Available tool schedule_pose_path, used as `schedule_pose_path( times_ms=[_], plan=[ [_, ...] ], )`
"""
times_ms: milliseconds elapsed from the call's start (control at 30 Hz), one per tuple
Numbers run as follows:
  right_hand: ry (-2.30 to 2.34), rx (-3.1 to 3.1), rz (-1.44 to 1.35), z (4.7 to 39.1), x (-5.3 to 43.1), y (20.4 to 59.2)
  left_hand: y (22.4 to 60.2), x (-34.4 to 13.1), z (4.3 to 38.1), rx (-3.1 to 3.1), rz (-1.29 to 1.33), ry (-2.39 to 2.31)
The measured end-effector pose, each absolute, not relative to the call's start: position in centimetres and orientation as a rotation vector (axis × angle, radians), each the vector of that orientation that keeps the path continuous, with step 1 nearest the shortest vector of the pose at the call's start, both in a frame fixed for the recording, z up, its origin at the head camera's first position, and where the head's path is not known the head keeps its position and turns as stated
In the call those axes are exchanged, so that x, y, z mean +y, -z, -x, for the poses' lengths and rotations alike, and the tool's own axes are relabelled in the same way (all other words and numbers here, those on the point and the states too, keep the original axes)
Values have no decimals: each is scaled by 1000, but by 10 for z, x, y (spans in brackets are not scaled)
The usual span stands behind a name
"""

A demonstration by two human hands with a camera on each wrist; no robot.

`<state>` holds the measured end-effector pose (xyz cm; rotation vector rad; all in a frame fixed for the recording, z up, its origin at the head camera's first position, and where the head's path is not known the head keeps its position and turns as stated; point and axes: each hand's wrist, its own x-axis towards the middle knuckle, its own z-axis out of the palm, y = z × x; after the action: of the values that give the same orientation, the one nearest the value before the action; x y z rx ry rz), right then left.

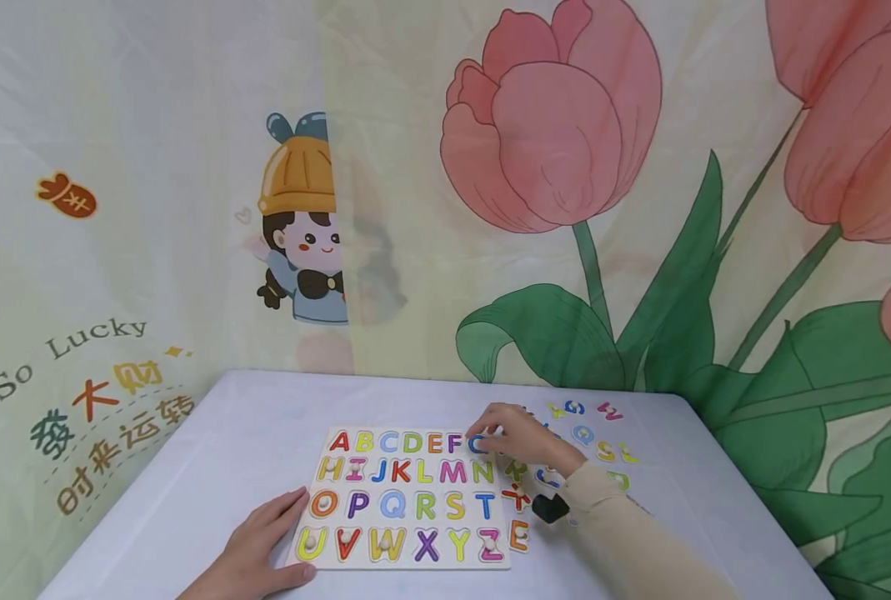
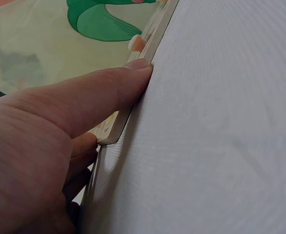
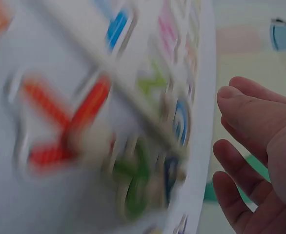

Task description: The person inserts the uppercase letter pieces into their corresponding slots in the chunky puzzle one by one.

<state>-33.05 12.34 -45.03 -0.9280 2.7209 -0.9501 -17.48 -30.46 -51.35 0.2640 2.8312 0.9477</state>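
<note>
A white alphabet puzzle board (image 1: 407,566) lies on the table with rows of coloured letters; several, such as the H, O and Z, carry knobs. My left hand (image 1: 253,542) rests at its lower left corner, with a straight thumb (image 2: 116,85) pressing the near edge and the other fingers along the left edge. Over the board's upper right corner is my right hand (image 1: 520,435), fingertips beside the blue letter G (image 1: 478,444). In the right wrist view its fingers stand loosely bent and apart, nothing between them, with the blue G (image 3: 180,122) on the board nearby.
Right of the board lie a red X piece (image 1: 518,497), an orange E piece (image 1: 518,536) and a green letter piece (image 3: 134,197). Farther right are several loose letters, among them a blue Q (image 1: 583,434) and an orange S (image 1: 605,451). A printed curtain (image 1: 400,358) hangs behind the table.
</note>
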Motion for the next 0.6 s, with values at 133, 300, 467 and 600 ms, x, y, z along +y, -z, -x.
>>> schedule_pose_path(
  times_ms=[133,300,467,600],
  plan=[
    [943,2754,860,340,152,458,515,-305,175,2830,-244,-934],
    [861,2793,912,347,169,465,514,-304,175,2839,-271,-936],
    [793,2802,1001,351,174,472,514,-304,175,2850,-294,-931],
    [762,2823,995,354,171,475,514,-305,174,2852,-296,-928]
  ],
)
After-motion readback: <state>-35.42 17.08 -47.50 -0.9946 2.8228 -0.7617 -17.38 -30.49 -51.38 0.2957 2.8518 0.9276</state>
